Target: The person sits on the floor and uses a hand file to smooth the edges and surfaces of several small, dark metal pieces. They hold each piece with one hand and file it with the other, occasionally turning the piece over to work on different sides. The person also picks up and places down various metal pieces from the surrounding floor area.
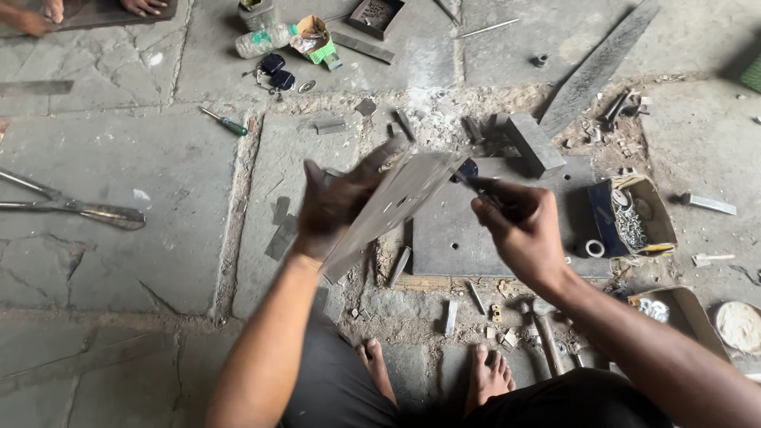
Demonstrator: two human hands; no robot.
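My left hand (337,206) grips a flat grey metal sheet (396,202), tilted and blurred, held above the stone floor. My right hand (519,226) is closed on a thin dark tool (476,184) whose tip meets the sheet's upper right edge. Under both hands lies a thick steel plate (476,230) with small holes. My bare feet (432,372) show at the bottom.
A steel block (533,143) rests on the plate's far edge. A cardboard box of screws (634,214) and a tape roll (594,248) sit to the right, a hammer (545,329) near my right foot. Large shears (75,208) and a screwdriver (224,121) lie left. Another person's feet (95,9) are at top left.
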